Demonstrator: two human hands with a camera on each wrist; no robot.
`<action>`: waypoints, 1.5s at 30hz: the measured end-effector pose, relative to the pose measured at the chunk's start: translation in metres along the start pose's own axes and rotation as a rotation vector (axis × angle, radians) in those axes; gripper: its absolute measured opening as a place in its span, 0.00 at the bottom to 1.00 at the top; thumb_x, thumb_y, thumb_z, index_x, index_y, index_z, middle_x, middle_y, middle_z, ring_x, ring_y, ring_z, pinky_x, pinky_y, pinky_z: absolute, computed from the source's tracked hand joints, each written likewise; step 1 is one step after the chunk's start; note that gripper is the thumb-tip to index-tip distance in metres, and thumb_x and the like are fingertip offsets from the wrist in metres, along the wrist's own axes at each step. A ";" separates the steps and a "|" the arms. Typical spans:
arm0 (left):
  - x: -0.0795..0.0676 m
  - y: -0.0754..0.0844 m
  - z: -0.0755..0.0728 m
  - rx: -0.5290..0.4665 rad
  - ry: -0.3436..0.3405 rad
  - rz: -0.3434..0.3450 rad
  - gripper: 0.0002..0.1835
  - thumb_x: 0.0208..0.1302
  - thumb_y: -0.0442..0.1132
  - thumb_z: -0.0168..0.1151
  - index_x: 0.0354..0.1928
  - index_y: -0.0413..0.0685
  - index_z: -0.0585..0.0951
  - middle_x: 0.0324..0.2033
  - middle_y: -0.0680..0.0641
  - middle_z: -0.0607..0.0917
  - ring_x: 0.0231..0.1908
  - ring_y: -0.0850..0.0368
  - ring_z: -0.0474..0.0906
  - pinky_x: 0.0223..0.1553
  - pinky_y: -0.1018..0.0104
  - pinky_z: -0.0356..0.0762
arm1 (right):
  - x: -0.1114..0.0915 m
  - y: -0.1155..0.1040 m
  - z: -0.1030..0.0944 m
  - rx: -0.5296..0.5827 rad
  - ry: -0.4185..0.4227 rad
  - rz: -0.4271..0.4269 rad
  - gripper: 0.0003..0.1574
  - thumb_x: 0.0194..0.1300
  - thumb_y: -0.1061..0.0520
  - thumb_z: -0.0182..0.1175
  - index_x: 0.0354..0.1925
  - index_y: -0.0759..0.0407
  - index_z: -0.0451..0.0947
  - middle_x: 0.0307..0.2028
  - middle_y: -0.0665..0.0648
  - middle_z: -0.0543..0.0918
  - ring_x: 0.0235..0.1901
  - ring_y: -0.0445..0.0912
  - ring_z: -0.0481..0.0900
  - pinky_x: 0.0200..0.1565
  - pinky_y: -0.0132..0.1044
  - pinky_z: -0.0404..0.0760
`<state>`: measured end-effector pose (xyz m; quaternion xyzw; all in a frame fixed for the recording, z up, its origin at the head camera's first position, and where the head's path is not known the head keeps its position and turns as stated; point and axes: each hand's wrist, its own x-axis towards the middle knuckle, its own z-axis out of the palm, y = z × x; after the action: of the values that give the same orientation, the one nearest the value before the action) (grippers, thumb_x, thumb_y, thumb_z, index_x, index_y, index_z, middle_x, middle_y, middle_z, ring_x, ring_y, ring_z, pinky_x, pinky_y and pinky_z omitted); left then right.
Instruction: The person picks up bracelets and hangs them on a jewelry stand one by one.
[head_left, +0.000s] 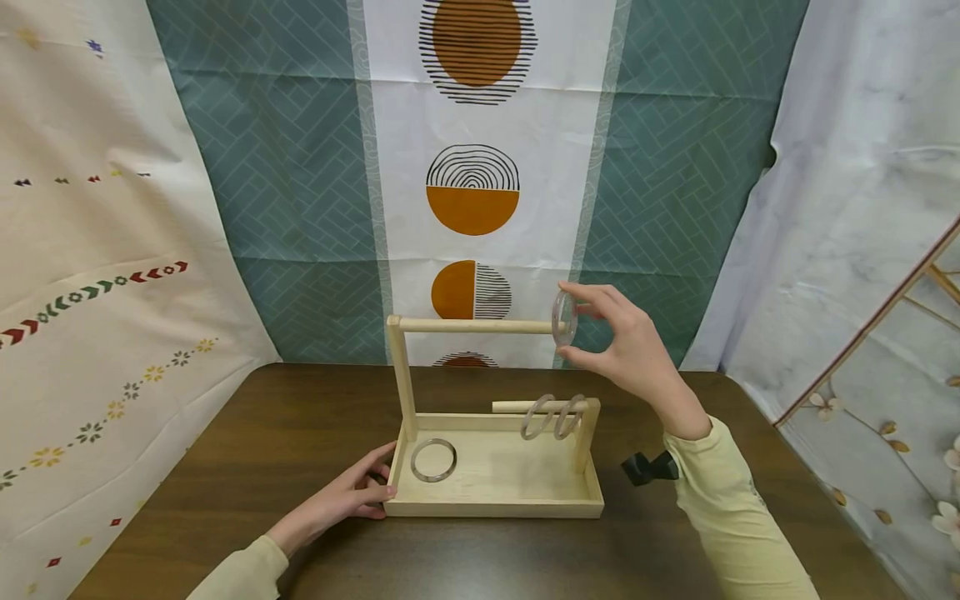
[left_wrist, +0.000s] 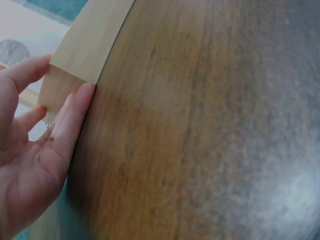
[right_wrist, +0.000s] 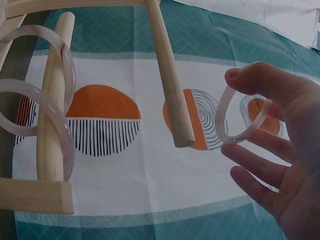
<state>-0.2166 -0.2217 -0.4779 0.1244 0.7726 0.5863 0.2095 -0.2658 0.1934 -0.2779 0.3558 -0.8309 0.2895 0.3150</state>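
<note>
A wooden bangle stand (head_left: 495, 509) has a tray base, a long upper rod and a shorter lower rod. My right hand (head_left: 626, 337) pinches a pale translucent bangle (head_left: 556, 321) between thumb and fingers at the upper rod's free end. In the right wrist view, this bangle (right_wrist: 220, 117) appears beside the rod tip (right_wrist: 184, 137). Two similar bangles (head_left: 527, 423) hang around the lower rod (head_left: 506, 407). Another bangle (head_left: 414, 468) lies at the tray's left. My left hand (head_left: 348, 496) touches the tray's left end, its fingertips against the wooden end wall (left_wrist: 62, 87).
The stand rests on a dark brown wooden table (head_left: 300, 425). A small black object (head_left: 637, 469) shows by the right sleeve (head_left: 723, 492). Patterned cloth (head_left: 300, 167) hangs behind the table, with more drapes at both sides.
</note>
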 end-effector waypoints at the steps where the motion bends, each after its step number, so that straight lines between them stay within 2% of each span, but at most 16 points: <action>1: 0.000 0.000 0.000 -0.001 -0.001 0.000 0.42 0.70 0.43 0.59 0.79 0.50 0.48 0.56 0.36 0.65 0.46 0.54 0.74 0.45 0.56 0.84 | -0.001 0.002 0.000 -0.005 -0.001 0.012 0.51 0.48 0.60 0.78 0.69 0.49 0.69 0.57 0.56 0.78 0.49 0.51 0.85 0.53 0.48 0.82; 6: 0.000 0.000 0.001 -0.006 -0.001 -0.003 0.42 0.70 0.42 0.59 0.79 0.51 0.47 0.56 0.36 0.66 0.46 0.54 0.73 0.45 0.55 0.84 | -0.002 0.010 0.001 -0.013 -0.010 0.066 0.51 0.49 0.58 0.78 0.70 0.45 0.68 0.56 0.56 0.78 0.48 0.52 0.85 0.50 0.50 0.82; 13: 0.000 0.000 0.000 -0.007 -0.004 0.003 0.42 0.71 0.43 0.58 0.79 0.51 0.47 0.56 0.36 0.66 0.46 0.54 0.74 0.45 0.55 0.84 | -0.004 0.020 0.005 0.007 -0.011 0.132 0.49 0.51 0.57 0.77 0.69 0.46 0.68 0.57 0.61 0.78 0.47 0.54 0.83 0.47 0.52 0.82; 20: 0.000 -0.001 0.000 -0.006 -0.009 0.024 0.42 0.71 0.41 0.58 0.79 0.49 0.46 0.56 0.35 0.66 0.46 0.54 0.74 0.44 0.55 0.84 | -0.006 0.028 0.010 0.022 -0.033 0.186 0.48 0.52 0.56 0.76 0.69 0.48 0.68 0.58 0.63 0.77 0.49 0.57 0.83 0.50 0.55 0.82; 30: 0.000 0.000 0.000 -0.010 -0.008 0.023 0.42 0.71 0.41 0.58 0.79 0.50 0.46 0.56 0.35 0.66 0.46 0.54 0.74 0.45 0.55 0.84 | -0.006 0.032 0.013 0.036 -0.064 0.187 0.49 0.52 0.57 0.76 0.70 0.49 0.67 0.62 0.61 0.77 0.51 0.57 0.83 0.52 0.55 0.81; 45: -0.001 0.000 0.000 -0.011 -0.005 0.011 0.42 0.71 0.42 0.58 0.79 0.50 0.46 0.55 0.36 0.66 0.46 0.53 0.75 0.45 0.54 0.84 | -0.002 0.025 0.018 0.092 -0.168 0.211 0.47 0.51 0.58 0.76 0.68 0.52 0.69 0.61 0.58 0.79 0.54 0.56 0.83 0.55 0.56 0.79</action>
<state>-0.2159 -0.2216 -0.4774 0.1291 0.7682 0.5913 0.2086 -0.2900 0.1959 -0.2972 0.3036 -0.8729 0.3281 0.1957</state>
